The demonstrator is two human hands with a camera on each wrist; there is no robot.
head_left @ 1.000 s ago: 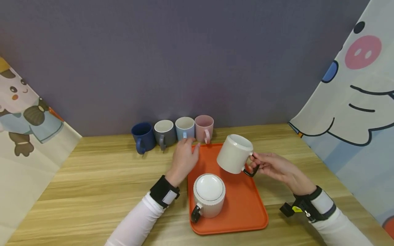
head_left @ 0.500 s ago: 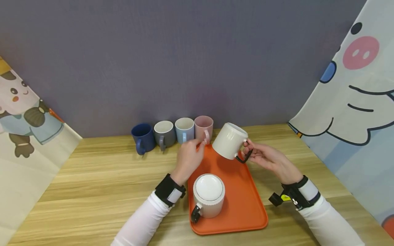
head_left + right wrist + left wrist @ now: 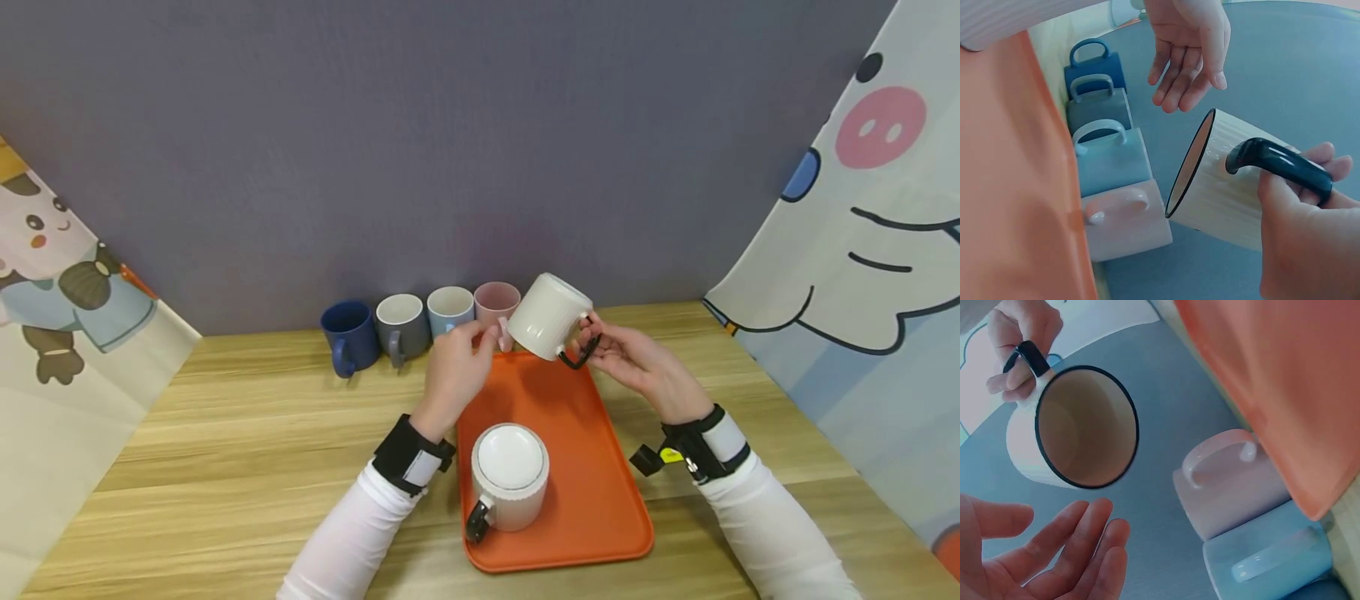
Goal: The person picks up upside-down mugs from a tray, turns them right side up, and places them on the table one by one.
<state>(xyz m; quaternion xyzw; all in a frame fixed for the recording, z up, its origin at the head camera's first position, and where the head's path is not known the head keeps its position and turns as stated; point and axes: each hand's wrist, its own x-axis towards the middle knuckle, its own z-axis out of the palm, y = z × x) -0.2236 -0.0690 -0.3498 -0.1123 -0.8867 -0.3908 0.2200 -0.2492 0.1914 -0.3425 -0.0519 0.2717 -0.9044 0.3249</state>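
Observation:
My right hand [image 3: 645, 367] holds a white mug [image 3: 547, 317] by its black handle, in the air over the far end of the orange tray [image 3: 581, 492]. The mug is tilted, its black-rimmed mouth towards the lower left; the left wrist view looks into its inside. My left hand [image 3: 459, 375] hovers near the mug's mouth, fingers fairly straight and apart from it in the left wrist view. A second white mug [image 3: 513, 500] with a black handle stands upside down on the tray's near left part. Behind the raised mug is a pink mug [image 3: 1132, 228].
Along the back wall, left of the pink mug, stand a light blue mug [image 3: 450, 317], a grey mug [image 3: 411, 333] and a navy mug [image 3: 358, 337], all mouth up. The wooden table [image 3: 262, 442] ends at the grey wall [image 3: 420, 150].
My right hand has carried the white mug away from me and to the left, towards the pink mug. My left hand has shifted slightly right. The upside-down mug has stayed put.

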